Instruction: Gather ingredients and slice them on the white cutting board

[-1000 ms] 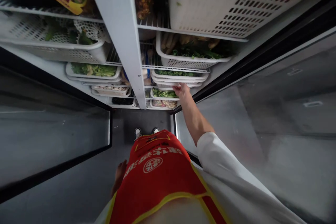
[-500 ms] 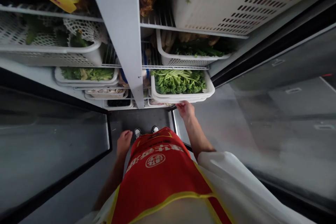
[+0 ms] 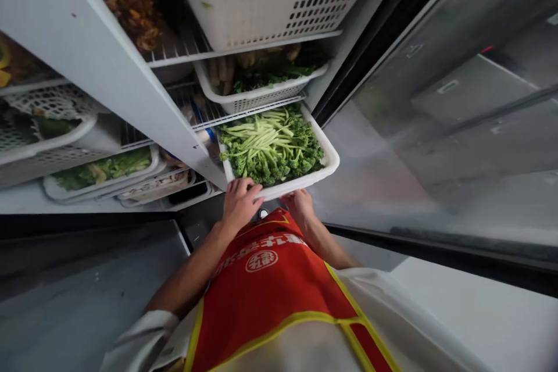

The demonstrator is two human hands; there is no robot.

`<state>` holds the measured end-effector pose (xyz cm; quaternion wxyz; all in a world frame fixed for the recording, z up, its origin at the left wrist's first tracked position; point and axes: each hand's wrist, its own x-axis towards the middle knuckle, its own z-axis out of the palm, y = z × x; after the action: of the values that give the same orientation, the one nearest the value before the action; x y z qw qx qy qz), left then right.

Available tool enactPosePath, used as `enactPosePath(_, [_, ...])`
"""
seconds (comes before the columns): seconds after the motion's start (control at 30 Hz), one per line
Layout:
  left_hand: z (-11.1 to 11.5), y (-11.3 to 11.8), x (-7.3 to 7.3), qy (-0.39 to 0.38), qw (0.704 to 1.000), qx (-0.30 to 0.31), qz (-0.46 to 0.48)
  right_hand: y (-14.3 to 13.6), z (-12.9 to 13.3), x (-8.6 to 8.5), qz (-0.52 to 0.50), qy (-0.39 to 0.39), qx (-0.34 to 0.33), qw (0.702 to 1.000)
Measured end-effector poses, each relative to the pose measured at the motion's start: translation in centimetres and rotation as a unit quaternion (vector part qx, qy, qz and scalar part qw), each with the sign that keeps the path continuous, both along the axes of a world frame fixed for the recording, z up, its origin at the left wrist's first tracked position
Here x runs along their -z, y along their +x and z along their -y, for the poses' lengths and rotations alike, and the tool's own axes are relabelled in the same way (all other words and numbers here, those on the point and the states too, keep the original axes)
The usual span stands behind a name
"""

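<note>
A white tray heaped with green leafy stalks juts out from a fridge shelf. At its front left corner, my left hand grips the rim, with the fingers over the edge. My right hand holds the front edge from below, right of the middle; its fingertips are partly hidden under the tray. The tray's back end is under the wire shelf above.
Above is a white basket of greens and a larger slotted basket. A white post divides the fridge. Glass doors stand open on both sides. More trays sit at left.
The tray has come further out of the shelf. My left hand has risen from beside the apron onto its rim. The view has turned to the right.
</note>
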<state>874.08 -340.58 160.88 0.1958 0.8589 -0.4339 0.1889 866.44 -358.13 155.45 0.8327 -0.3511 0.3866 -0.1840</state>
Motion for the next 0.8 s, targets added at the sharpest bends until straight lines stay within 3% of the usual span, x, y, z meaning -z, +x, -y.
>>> enactPosePath(0.13, [0.1, -1.4, 0.0, 0.073, 0.997, 0.020, 0.021, -1.7, -0.6, 0.4, -0.009, 0.009, 0.001, 1.000])
enactPosePath(0.23, [-0.1, -0.9, -1.0, 0.090, 0.993, 0.059, 0.044, -1.8, -0.8, 0.4, 0.003, 0.015, 0.016, 1.000])
enactPosePath(0.5, [0.6, 2.5, -5.4, 0.006, 0.995, 0.060, 0.077, -0.3, -0.2, 0.2, 0.046, -0.013, 0.014, 0.999])
enactPosePath(0.67, [0.8, 3.2, -9.1, -0.024, 0.996, 0.041, 0.070, -0.6, 0.2, 1.3, 0.044, 0.015, 0.023, 0.999])
enactPosePath(0.8, [1.1, 3.4, -10.8, -0.032, 0.996, 0.038, 0.079, -0.9, 0.4, 1.7, 0.058, 0.038, 0.020, 0.997])
